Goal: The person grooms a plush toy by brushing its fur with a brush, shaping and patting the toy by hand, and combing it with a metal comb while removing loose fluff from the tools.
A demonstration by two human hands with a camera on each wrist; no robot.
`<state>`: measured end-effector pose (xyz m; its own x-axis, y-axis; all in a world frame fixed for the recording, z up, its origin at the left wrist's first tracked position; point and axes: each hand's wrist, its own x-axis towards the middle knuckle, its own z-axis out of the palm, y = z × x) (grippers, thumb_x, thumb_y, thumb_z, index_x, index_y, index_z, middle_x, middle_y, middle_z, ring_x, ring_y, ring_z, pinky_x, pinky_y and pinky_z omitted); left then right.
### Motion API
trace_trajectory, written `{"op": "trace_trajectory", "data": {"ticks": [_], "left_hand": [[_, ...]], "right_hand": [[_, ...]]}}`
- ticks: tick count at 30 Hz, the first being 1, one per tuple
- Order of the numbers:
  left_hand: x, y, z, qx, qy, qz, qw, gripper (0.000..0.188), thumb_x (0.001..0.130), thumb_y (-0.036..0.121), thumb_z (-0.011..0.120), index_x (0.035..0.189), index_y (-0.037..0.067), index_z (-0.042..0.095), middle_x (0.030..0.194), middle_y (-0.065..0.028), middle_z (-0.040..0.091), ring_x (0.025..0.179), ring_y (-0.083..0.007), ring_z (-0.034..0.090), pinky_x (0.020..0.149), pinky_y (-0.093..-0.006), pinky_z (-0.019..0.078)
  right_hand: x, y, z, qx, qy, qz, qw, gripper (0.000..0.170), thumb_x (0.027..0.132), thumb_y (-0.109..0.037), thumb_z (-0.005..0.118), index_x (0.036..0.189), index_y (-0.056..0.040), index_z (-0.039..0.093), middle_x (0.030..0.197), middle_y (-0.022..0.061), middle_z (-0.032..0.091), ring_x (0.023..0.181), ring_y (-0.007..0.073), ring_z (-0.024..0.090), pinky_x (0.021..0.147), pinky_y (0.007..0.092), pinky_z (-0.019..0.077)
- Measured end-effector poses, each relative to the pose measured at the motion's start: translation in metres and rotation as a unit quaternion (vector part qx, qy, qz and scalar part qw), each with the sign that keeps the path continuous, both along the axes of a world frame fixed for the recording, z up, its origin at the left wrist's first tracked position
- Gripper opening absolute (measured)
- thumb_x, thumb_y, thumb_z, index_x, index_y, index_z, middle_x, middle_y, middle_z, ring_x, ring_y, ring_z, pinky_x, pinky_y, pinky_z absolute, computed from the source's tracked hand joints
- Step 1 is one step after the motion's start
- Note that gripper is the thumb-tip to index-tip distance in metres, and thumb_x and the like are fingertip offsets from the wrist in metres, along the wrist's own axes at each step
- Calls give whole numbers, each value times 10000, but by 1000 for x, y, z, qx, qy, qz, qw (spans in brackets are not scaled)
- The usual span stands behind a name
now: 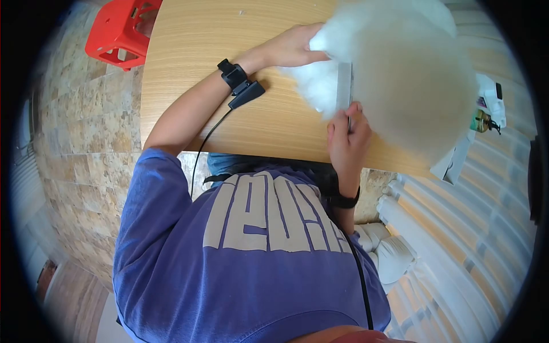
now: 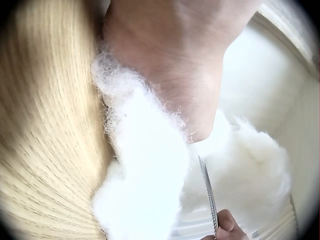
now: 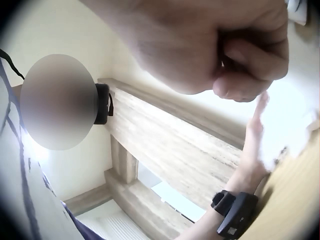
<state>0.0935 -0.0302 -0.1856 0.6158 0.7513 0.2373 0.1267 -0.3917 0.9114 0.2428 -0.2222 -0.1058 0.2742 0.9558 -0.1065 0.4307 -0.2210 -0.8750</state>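
A large mass of white, fluffy fibre [image 1: 323,86] covers the right part of the table, and a cream, blurred bulk of it [image 1: 414,86] rises towards the camera. My left hand [image 1: 297,46] grips the near side of the fluff, its fingertips sunk out of sight. In the left wrist view the loose fibres [image 2: 145,155] bulge out below that hand. My right hand [image 1: 350,137] holds a narrow metal comb [image 1: 344,86] by its near end, and the comb lies against the fluff. Seen edge-on in the left wrist view, the comb [image 2: 209,192] shows a row of fine teeth.
Wood-grain table [image 1: 200,63] under both hands. A red plastic stool [image 1: 117,34] stands beyond its left edge. At the right edge are a green bottle with a pump [image 1: 483,123] and a white pack [image 1: 492,97]. Sheer curtains [image 1: 457,228] hang close on the right.
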Motion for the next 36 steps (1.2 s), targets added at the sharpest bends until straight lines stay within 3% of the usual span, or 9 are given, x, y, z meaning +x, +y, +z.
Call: {"op": "trace_trajectory", "data": {"ticks": [2,4,9,13,14,17,26,33,36], "left_hand": [[-2,5,-9,-13,-12,-9,1000,578,910,247,724,1423,60,535,1242,-180,702,1116,-314,685,980,-398,525],[2,4,-14,-22,-26,-29,999,577,909,229,721,1425,56,532,1254,-186,695,1132,-318,680,992,-400,520],[2,5,-8,73,-39,-10,997,625,929,178,708,1483,25,465,1368,-149,648,1245,-260,619,1072,-390,465],[3,5,0,40,-90,-35,994,627,915,155,713,1475,21,465,1338,-181,655,1226,-292,634,1058,-404,480],[2,4,1,12,-72,-30,997,604,908,158,719,1451,30,487,1301,-188,671,1180,-314,655,1028,-410,500],[1,3,-3,5,-63,-17,998,565,904,148,721,1418,36,514,1248,-194,690,1123,-336,679,982,-415,529],[-1,9,1,26,-59,-28,997,568,877,163,736,1391,32,531,1207,-208,701,1091,-359,685,963,-429,535],[-2,7,-3,12,-79,-38,996,568,881,163,717,1398,23,525,1203,-201,703,1088,-356,684,969,-429,532],[-4,5,4,1,-54,-37,998,597,891,151,698,1436,23,491,1214,-192,698,1077,-345,688,959,-422,539]], "right_hand": [[-1,-9,3,-16,41,-23,999,27,967,1,551,969,-19,533,660,98,574,527,234,560,538,343,437],[-1,-18,0,129,-52,119,983,86,940,17,584,983,-29,526,694,109,602,538,261,595,534,348,454],[-16,-23,52,62,-29,259,963,155,908,38,624,1001,-59,546,808,132,644,642,295,685,577,366,507],[-7,-27,56,204,-35,122,971,181,930,66,610,1040,-47,521,816,77,613,540,174,591,524,315,474],[-14,-24,61,264,157,90,947,183,965,75,554,1080,-31,458,820,64,567,543,119,532,496,268,441],[-20,-16,77,288,150,-19,946,202,976,85,512,1113,-19,406,839,88,542,548,114,520,484,246,425],[-42,32,-12,28,21,74,997,194,969,3,569,1008,-52,388,702,146,466,514,236,494,517,353,416],[-53,13,50,106,95,85,986,98,1010,-14,530,1019,-40,436,647,92,567,533,144,540,512,299,412],[-49,19,68,201,62,123,970,152,1072,-66,438,1193,-3,505,725,82,613,617,102,542,566,244,423]]}}
